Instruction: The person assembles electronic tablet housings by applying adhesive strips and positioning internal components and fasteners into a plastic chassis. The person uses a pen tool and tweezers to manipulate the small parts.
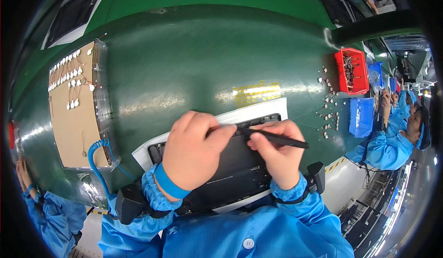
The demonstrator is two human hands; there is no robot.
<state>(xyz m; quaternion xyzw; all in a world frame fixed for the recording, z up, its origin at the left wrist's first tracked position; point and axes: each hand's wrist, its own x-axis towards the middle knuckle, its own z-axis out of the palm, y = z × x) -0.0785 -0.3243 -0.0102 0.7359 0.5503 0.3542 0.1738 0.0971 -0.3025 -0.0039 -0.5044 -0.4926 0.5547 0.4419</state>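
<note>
A black tablet housing (230, 177) lies in front of me on a white sheet (270, 107), its inner side facing up. My right hand (282, 152) is closed round a slim black pen-like tool (281, 139); its exact kind I cannot tell. The tool's thin end points left, to the housing's far edge. Right beside that tip, my left hand (194, 149) is over the housing with its fingers curled and thumb and forefinger together. Whatever it pinches is hidden. A blue band (170, 183) circles my left wrist, and a coiled blue cord (91, 159) runs near it.
Left stands a cardboard-topped stack (74, 119) with several small white wired parts (74, 103). Yellow labels (256, 94) lie beyond the sheet. Small loose parts (326, 106), a red bin (364, 80) and a blue bin (362, 117) are at right. Co-workers (392, 142) sit on both sides.
</note>
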